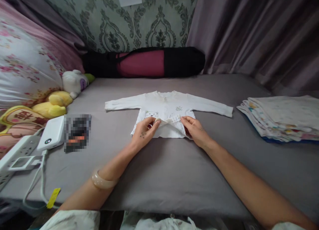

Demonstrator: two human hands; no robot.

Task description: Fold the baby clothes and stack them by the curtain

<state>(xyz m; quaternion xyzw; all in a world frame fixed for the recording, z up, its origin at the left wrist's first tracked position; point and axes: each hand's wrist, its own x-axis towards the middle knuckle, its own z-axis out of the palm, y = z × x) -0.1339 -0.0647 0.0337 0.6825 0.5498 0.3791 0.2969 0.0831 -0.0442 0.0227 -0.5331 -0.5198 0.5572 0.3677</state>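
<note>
A small white long-sleeved shirt [164, 105] lies on the grey bed sheet with both sleeves stretched out to the sides. A cartoon animal face and a small striped figure are printed on its front. My left hand [146, 129] pinches the front hem at the lower left, and my right hand [194, 128] pinches it at the lower right. Between them the hem is lifted and folded up, showing the inner back layer beneath.
Folded cloths [286, 117] are stacked at the right. At the left are a power bank [52, 132], a power strip [18, 155], cables and plush toys [53, 103]. A black and red bag [142, 63] lies along the back wall.
</note>
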